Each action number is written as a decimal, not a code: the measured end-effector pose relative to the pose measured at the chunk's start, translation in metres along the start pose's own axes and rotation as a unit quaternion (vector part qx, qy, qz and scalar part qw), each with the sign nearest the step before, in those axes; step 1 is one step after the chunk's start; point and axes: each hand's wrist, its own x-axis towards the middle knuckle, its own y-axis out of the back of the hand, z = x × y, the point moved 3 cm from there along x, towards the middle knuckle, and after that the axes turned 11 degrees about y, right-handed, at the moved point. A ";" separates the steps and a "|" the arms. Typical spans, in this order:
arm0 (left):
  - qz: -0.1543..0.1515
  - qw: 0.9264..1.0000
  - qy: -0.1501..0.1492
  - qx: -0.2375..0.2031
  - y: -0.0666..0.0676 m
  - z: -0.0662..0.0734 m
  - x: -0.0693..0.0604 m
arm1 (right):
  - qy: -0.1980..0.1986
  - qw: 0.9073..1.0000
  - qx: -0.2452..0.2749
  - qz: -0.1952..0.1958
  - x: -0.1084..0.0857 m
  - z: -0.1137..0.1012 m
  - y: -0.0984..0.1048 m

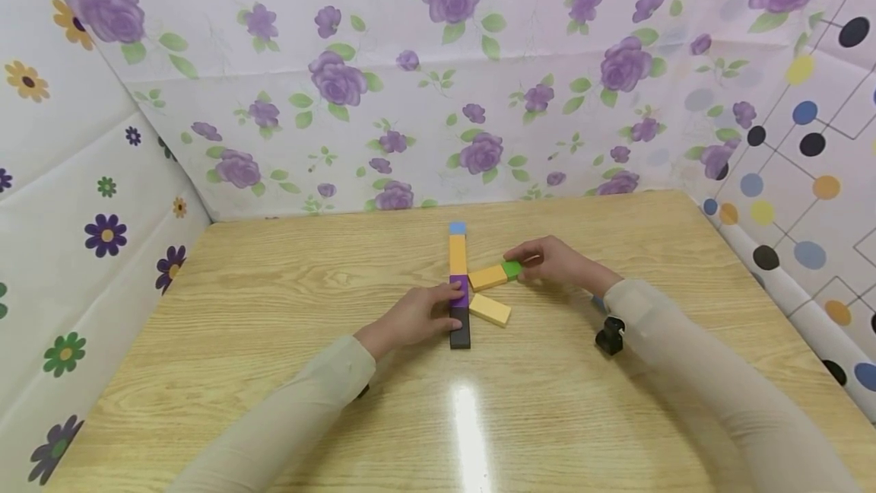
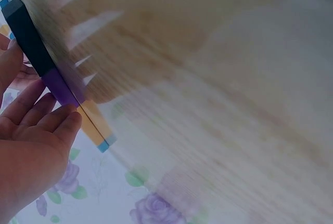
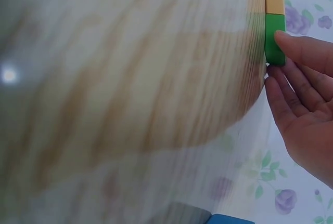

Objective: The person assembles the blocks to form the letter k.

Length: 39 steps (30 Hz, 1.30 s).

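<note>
A straight row of blocks lies on the table: a blue block (image 1: 457, 227) at the far end, an orange block (image 1: 458, 253), a purple block (image 1: 459, 291) and a black block (image 1: 461, 335) nearest me. My left hand (image 1: 414, 316) touches the row from the left, fingertips on the purple block and thumb on the black one. To the right, my right hand (image 1: 554, 261) pinches a green block (image 3: 274, 39) between thumb and fingers. The green block meets the end of a second orange block (image 1: 488, 278), which slants out from the row near the purple block.
A pale yellow block (image 1: 490, 310) lies angled right of the row, below the slanted orange one. Partly under the right sleeve is another blue block (image 3: 229, 219). Flower-patterned sheets (image 1: 383, 97) stand behind the wooden table (image 1: 308, 265) and at its sides.
</note>
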 end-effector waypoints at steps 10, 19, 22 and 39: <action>0.001 1.000 -0.006 -0.001 0.001 0.000 0.000 | 0.004 1.000 -0.002 -0.001 -0.002 -0.004 0.000; 0.003 1.000 -0.010 -0.006 0.001 0.001 -0.001 | 0.016 1.000 -0.023 0.011 -0.004 -0.004 0.006; 0.000 1.000 -0.009 -0.006 0.001 0.000 0.000 | 0.029 0.999 -0.017 0.026 -0.007 -0.001 0.012; 0.007 1.000 -0.011 0.001 0.002 0.003 -0.003 | 0.008 0.997 0.001 0.080 -0.054 0.013 0.043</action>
